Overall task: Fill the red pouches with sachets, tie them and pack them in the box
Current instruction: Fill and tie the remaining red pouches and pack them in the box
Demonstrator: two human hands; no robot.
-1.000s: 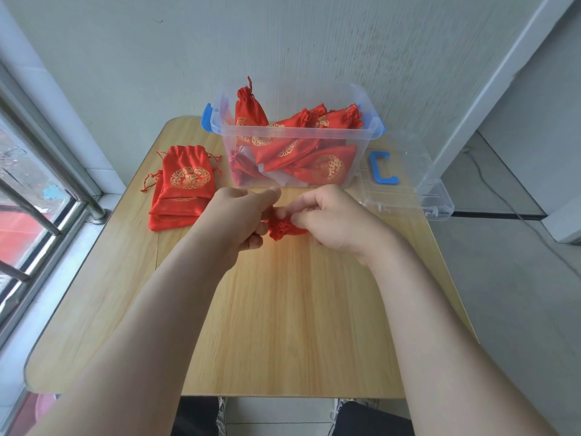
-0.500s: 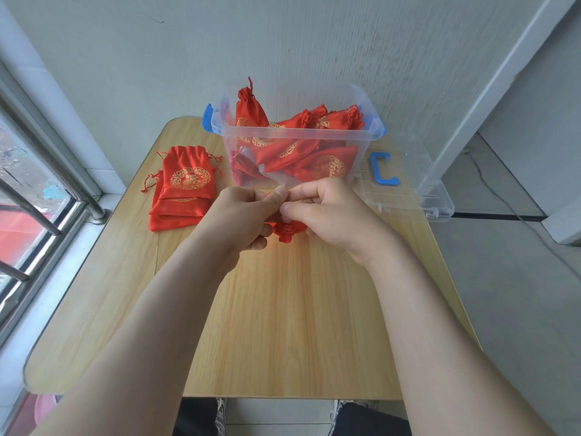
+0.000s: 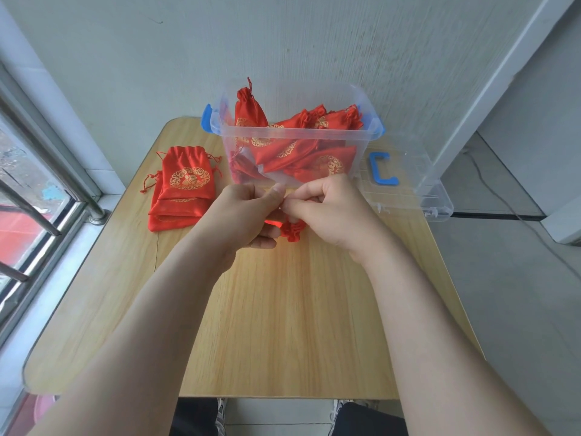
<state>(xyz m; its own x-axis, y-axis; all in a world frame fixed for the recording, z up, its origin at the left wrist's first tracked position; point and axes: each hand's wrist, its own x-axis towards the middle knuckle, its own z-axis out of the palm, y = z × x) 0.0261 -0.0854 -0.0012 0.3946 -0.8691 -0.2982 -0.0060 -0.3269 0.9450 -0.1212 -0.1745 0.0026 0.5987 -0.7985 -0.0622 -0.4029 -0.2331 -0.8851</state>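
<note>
Head cam had the whole thing pretty much dead centre: the left hand (image 3: 242, 215) and right hand (image 3: 330, 212) were knuckle to knuckle over the wooden table (image 3: 283, 325). Fingers were curled in on both, with the thumbs and forefingers (image 3: 278, 192) pinched tight together where the two hands met. The red pouch (image 3: 293, 231) sat right under that pinch, at about 6 o'clock from the fingertips, its ruffled, gathered mouth poking out between the palms toward the person. Looked to me like the cords were being knotted, but honestly they were too thin to make out. Most of the pouch's body was hidden under the hands too, so I couldn't tell which way its long axis ran. The bit that mattered for the next move: the clear plastic box (image 3: 298, 133) stood just beyond the knuckles at 12 o'clock, open on top and already holding a heap of tied pouches (image 3: 308, 116). So the drop would be a short lift straight ahead, and either hand was about equally close. Flat empty pouches (image 3: 184, 187) were stacked at 10 o'clock, nearer the left hand, and the box lid (image 3: 418, 190) lay at 2 o'clock.
</note>
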